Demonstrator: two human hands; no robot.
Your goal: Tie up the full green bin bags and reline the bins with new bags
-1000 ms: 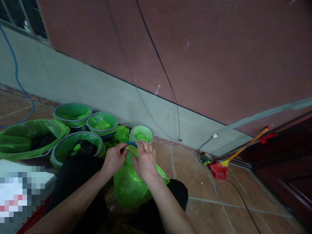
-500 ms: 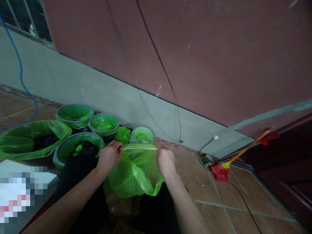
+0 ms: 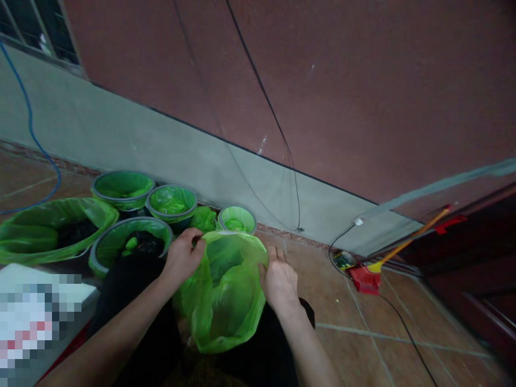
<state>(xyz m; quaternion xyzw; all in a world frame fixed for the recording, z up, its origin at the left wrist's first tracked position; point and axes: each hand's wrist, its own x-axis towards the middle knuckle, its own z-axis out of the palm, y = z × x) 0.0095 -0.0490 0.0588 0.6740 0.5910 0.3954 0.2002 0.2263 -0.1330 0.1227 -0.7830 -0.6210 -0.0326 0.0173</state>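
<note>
A thin green plastic bag (image 3: 231, 301) spreads between my hands in front of my knees, its mouth wide and facing up toward me. My left hand (image 3: 185, 255) pinches the bag's rim at the upper left, thumb and fingers together. On the opposite side, my right hand (image 3: 280, 277) grips the rim, its thumb at the bag's inner edge and its fingers outside. Whether anything supports the bag from below is hidden. Just beyond it stands a small bin (image 3: 237, 219) lined with green plastic.
Several lined bins, including a round bin (image 3: 131, 231) holding black plastic, stand left along the wall. A crumpled green bag (image 3: 203, 219) lies between two bins. A white box (image 3: 76, 290) is at lower left. On the right are a red dustpan (image 3: 366, 278) and a black cable (image 3: 407, 330).
The bag's mouth has gone from a stretched, nearly straight top edge to a wide round opening. My right hand has shifted slightly right, with its fingers less curled.
</note>
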